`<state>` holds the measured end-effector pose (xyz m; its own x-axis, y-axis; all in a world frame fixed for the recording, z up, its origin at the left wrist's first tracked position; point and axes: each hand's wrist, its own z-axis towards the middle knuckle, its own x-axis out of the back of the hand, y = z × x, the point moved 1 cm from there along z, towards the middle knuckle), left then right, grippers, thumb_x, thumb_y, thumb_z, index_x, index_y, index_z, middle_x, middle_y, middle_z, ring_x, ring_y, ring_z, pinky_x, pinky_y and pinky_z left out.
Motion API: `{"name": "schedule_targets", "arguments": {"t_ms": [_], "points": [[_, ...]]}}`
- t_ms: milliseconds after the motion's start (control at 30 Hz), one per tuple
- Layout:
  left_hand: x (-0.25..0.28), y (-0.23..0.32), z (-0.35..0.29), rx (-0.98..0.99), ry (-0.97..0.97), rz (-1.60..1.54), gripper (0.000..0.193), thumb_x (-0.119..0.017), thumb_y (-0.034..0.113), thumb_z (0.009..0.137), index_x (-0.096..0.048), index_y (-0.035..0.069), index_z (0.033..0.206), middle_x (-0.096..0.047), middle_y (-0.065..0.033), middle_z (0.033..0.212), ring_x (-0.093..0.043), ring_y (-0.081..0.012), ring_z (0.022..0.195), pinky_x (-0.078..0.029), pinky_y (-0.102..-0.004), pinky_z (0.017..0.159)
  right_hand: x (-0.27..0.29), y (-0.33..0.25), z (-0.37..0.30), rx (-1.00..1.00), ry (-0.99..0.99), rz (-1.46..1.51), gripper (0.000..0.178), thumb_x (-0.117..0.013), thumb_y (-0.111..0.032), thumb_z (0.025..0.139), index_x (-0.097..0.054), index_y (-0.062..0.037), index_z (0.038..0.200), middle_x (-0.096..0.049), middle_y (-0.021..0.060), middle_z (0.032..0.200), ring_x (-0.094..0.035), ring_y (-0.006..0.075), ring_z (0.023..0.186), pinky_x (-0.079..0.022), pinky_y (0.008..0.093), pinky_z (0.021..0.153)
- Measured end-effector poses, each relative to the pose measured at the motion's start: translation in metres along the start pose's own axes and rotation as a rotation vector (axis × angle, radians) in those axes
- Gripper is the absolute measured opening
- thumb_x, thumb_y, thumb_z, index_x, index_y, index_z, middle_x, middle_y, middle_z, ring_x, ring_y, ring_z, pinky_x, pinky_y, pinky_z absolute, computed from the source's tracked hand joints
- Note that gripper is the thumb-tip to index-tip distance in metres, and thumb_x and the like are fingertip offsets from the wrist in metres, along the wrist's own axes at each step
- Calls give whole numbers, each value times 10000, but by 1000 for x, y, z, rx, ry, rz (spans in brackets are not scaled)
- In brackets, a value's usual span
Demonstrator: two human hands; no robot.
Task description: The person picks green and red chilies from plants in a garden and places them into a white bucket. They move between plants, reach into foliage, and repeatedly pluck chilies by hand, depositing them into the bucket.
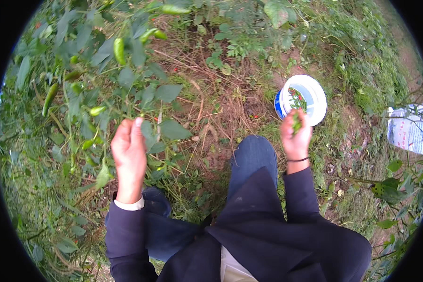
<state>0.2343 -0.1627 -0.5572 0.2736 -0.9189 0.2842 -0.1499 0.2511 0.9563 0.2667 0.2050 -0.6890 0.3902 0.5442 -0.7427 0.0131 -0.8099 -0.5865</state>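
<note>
My left hand is among the leaves of a chili plant, thumb and fingers pinched on a thin stem; anything else between the fingertips is too small to make out. Green chilies hang around it, among them a plump one above and a pale one to its left. My right hand is closed around several green chilies. It is at the near rim of a white bucket with a blue patch on its side. Inside the bucket lie green and red chilies.
A white printed sack lies at the far right. Leafy plants stand near the right edge, and dense growth covers the left. Dry stalks and weeds lie on the soil ahead. My bent knee is between my hands.
</note>
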Motion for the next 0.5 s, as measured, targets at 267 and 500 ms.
{"name": "schedule_targets", "arguments": {"t_ms": [267,500], "points": [[-19,-2,-17,-246,-61,-88,163,-541,146,925,-496,31,819,-439,35,612,-368,-39,579,-343,-218,511,14,-71,81,804,659,-2010,627,-582,-353,864,-402,76,1285,-385,276,1334,-509,382,1126,-385,415,973],[-25,-9,-20,-229,-137,-237,127,-537,138,922,-506,41,846,-503,28,708,-416,-41,659,-381,-212,580,-225,39,-98,666,-824,-1195,74,-647,-65,772,-637,-10,820,-630,98,730,-589,191,542,-468,291,499]]}}
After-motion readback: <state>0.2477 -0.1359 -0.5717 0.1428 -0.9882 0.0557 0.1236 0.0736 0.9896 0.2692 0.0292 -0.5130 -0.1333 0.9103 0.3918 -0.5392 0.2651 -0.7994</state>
